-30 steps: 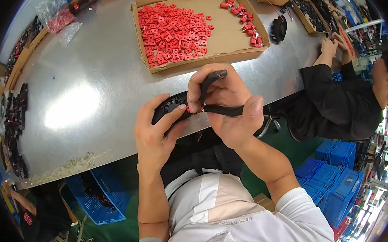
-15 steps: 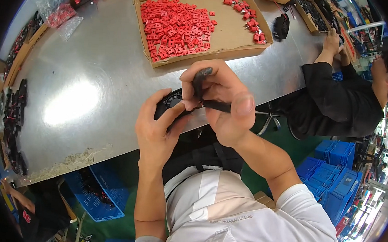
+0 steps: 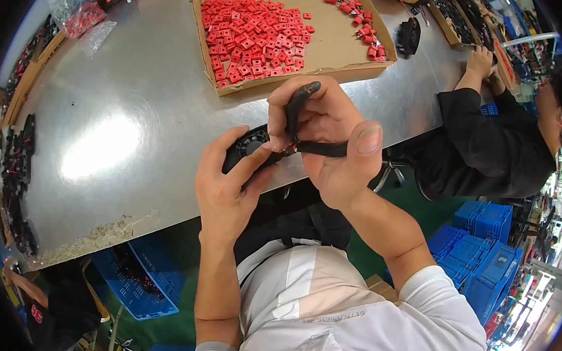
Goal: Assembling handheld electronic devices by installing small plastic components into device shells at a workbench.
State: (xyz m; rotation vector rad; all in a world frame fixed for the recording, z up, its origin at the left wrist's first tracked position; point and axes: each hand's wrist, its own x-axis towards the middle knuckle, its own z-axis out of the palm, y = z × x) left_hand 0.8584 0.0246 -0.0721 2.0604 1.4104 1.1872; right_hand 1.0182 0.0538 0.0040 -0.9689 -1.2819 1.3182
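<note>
My left hand is closed around a black plastic housing with a small round fan, its thumb and fingers on either side. Against the housing's right end works my right hand, wrapped around hand pliers with two dark handles. Those handles stand apart, one under the curled fingers and the other reaching toward the raised thumb. The plier jaws and the spot they touch are mostly hidden by my fingertips. Both hands are over the near edge of the metal table.
Beyond my hands lies a shallow cardboard tray with many small red square parts and several red cylindrical parts. A similar black fan unit is at its right. Another person sits at the right. Blue crates stand on the floor.
My right hand has shifted slightly right and up, and the pliers' handles show more and look wider apart. My left hand keeps the fan housing nearly still.
</note>
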